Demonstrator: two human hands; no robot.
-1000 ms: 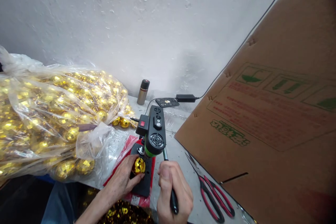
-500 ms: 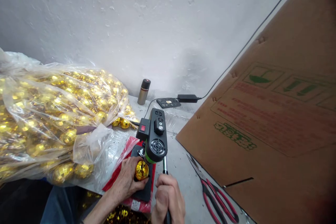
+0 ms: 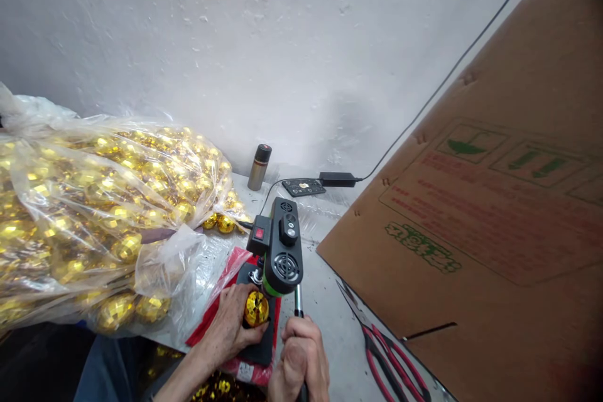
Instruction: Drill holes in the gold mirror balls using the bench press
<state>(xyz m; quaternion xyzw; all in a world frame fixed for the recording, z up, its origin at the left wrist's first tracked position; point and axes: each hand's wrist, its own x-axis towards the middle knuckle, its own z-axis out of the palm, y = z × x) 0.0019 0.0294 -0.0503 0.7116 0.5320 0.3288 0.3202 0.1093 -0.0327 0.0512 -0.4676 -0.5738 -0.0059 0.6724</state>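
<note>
A shiny gold faceted ball [image 3: 257,309] is held between the thumb and fingers of my left hand [image 3: 234,319], low over the dark base plate [image 3: 262,352] of a small black bench drill press [image 3: 285,245]. The machine's head, with a green band, sits just above and behind the ball; any bit is hidden. My right hand [image 3: 304,358] is wrapped around the lever handle [image 3: 298,301] on the machine's right side. Red plastic [image 3: 207,320] lies beneath the base.
A clear bag of gold balls [image 3: 113,195] fills the left. Behind stand a spray can [image 3: 259,167], a phone-like slab [image 3: 304,186] and a black power adapter [image 3: 337,179] with cable. Red-handled scissors [image 3: 393,358] lie right, beside a large cardboard box [image 3: 471,213].
The whole view has shifted slightly. Both hands keep their grips, on the ball and on the lever handle, with hardly any visible movement.
</note>
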